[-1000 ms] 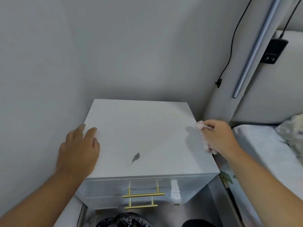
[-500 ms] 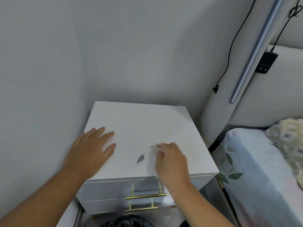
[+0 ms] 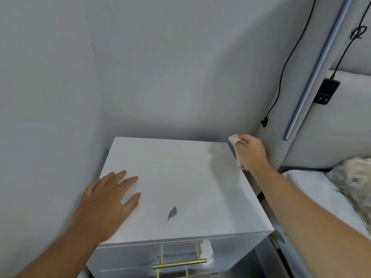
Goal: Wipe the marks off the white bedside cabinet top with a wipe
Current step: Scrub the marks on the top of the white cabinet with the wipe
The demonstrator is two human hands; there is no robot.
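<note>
A: Head view: where is the wipe [image 3: 234, 139] in relation to the fingers?

B: It is bunched in the right hand [image 3: 250, 152], at the far right corner of the cabinet top [image 3: 180, 177]. The fingers are curled closed around it. One crumpled end pokes out past the fingertips toward the wall [image 3: 160, 67], and a strip of it hangs down below the palm along the cabinet's right edge.

A: Is the wipe touching the top?

B: I cannot tell. The hand sits right at the edge, and its shadow falls on the surface just beside it.

A: And the left hand [image 3: 104, 203]?

B: Flat on the near left part of the top, palm down, fingers spread and stretched out, gripping nothing.

A: What marks show?

B: A dark grey smudge [image 3: 172, 213] lies near the front edge, between the two hands and well apart from the wipe. A tiny dark speck sits by the front right corner.

A: Any brand, label or writing to read?

B: None legible. The black plug adapter [image 3: 327, 92] on the bed's headboard panel [image 3: 331, 127] has markings too small to make out. The patterned pillow [image 3: 355, 181] on the bed carries small square motifs, not readable text. The drawer front has a brass bar handle [image 3: 179, 263] and a white torn patch beside it, without writing.
</note>
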